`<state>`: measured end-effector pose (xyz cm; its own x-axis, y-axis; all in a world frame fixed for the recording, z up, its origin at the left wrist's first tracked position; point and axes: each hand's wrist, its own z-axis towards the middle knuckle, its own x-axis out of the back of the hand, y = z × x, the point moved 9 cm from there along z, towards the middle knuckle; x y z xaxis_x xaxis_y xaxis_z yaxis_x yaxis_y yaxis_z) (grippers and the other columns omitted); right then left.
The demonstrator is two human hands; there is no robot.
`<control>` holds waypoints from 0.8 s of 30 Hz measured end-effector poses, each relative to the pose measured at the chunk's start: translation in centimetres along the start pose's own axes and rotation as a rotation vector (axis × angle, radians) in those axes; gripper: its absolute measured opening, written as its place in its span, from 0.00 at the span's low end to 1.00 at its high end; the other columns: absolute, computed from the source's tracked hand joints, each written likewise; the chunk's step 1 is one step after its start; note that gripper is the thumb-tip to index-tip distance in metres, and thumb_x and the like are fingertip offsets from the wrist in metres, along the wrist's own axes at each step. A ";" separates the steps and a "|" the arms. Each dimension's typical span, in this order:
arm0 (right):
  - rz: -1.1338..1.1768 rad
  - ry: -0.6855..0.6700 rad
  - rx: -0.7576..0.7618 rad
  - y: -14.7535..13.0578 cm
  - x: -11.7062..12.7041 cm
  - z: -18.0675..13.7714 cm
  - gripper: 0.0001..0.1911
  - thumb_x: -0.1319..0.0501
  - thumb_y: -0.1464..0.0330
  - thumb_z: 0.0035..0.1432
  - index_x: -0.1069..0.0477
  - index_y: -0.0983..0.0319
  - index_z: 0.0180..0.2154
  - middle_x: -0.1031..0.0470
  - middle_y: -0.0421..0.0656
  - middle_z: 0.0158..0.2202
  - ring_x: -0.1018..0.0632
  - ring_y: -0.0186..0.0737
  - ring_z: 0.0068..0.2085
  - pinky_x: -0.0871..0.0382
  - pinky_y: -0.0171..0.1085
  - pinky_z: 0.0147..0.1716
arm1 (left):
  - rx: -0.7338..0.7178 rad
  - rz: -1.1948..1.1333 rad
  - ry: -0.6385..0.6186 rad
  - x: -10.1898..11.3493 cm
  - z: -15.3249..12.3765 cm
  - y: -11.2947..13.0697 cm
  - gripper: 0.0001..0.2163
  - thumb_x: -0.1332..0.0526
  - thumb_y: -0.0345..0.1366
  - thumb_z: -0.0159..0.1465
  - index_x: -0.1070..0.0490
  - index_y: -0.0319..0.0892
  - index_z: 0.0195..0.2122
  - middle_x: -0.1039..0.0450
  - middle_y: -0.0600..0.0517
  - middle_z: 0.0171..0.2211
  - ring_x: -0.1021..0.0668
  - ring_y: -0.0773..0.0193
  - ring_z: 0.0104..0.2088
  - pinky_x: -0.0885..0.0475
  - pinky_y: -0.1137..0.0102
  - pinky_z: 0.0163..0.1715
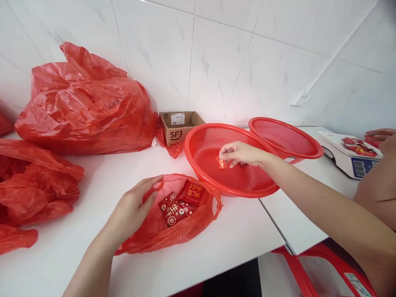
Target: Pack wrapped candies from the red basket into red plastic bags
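Note:
My left hand (134,204) holds the left rim of a red plastic bag (182,239), its thumb and fingers at the edge of the opening. Inside the bag lie a dark red printed packet (173,210) with flower patterns and a brighter red packet (194,191) with yellow characters. Over a red mesh basket (202,161), my right hand (235,153) pinches a small red-and-orange wrapped packet (221,162) between its fingertips. Part of another small dark item shows behind this hand, too hidden to make out.
A second red basket (286,132) stands behind right. An open cardboard box (179,135) and a large full red bag (89,110) are by the wall; a crumpled bag (31,186) lies left. At right, a co-worker's hands (389,140) are beside a scale (343,160) bearing packets.

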<state>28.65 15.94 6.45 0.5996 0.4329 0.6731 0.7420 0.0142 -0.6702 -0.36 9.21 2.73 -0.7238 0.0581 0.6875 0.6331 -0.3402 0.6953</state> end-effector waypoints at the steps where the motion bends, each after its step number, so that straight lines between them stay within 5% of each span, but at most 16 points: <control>1: 0.150 0.093 0.022 -0.6 0.8 -0.2 0.08 0.39 0.64 0.58 0.30 0.62 0.35 0.21 0.44 0.35 0.21 0.34 0.32 0.28 0.31 0.29 | -0.001 0.000 0.000 0.0 0.0 0.0 0.19 0.49 0.42 0.67 0.32 0.49 0.57 0.29 0.51 0.58 0.27 0.55 0.57 0.32 0.60 0.57; 4: 0.453 0.209 0.110 -2.6 1.1 -1.3 0.11 0.34 0.63 0.54 0.30 0.64 0.33 0.21 0.44 0.31 0.20 0.34 0.30 0.27 0.31 0.27 | -0.009 0.000 0.003 0.0 0.1 0.1 0.19 0.49 0.42 0.67 0.32 0.49 0.57 0.29 0.50 0.58 0.27 0.54 0.57 0.32 0.60 0.57; 11: 0.519 0.152 0.279 -8.2 -2.9 -3.8 0.14 0.32 0.60 0.53 0.31 0.63 0.30 0.22 0.42 0.29 0.20 0.37 0.32 0.24 0.35 0.29 | 0.015 0.001 -0.010 0.0 -0.2 0.7 0.20 0.46 0.47 0.66 0.33 0.49 0.57 0.28 0.50 0.57 0.26 0.55 0.56 0.31 0.60 0.56; 17: 0.233 0.244 0.469 -11.1 -7.4 -4.5 0.07 0.37 0.63 0.59 0.29 0.58 0.30 0.25 0.38 0.28 0.25 0.33 0.28 0.30 0.35 0.29 | 0.000 -0.023 -0.008 0.1 -0.2 0.8 0.20 0.48 0.45 0.67 0.33 0.48 0.58 0.29 0.49 0.57 0.27 0.54 0.57 0.32 0.58 0.56; 21: -0.141 0.082 0.564 -12.1 -11.8 -4.9 0.05 0.40 0.68 0.60 0.25 0.55 0.36 0.21 0.38 0.37 0.22 0.37 0.37 0.30 0.39 0.40 | 0.013 -0.031 0.014 0.3 -0.1 0.3 0.19 0.48 0.43 0.67 0.33 0.48 0.58 0.29 0.49 0.57 0.27 0.55 0.57 0.32 0.59 0.57; 24: -0.168 0.126 0.480 -11.4 -9.2 -4.1 0.07 0.41 0.65 0.61 0.25 0.55 0.38 0.20 0.38 0.37 0.22 0.38 0.38 0.30 0.38 0.40 | 0.016 -0.025 0.020 0.4 -0.2 0.3 0.19 0.49 0.42 0.68 0.32 0.48 0.57 0.29 0.50 0.57 0.27 0.56 0.57 0.33 0.60 0.58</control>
<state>15.94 8.14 9.19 0.5377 0.2781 0.7959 0.6274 0.4986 -0.5981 -0.52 8.97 3.14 -0.7448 0.0479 0.6655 0.6188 -0.3235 0.7158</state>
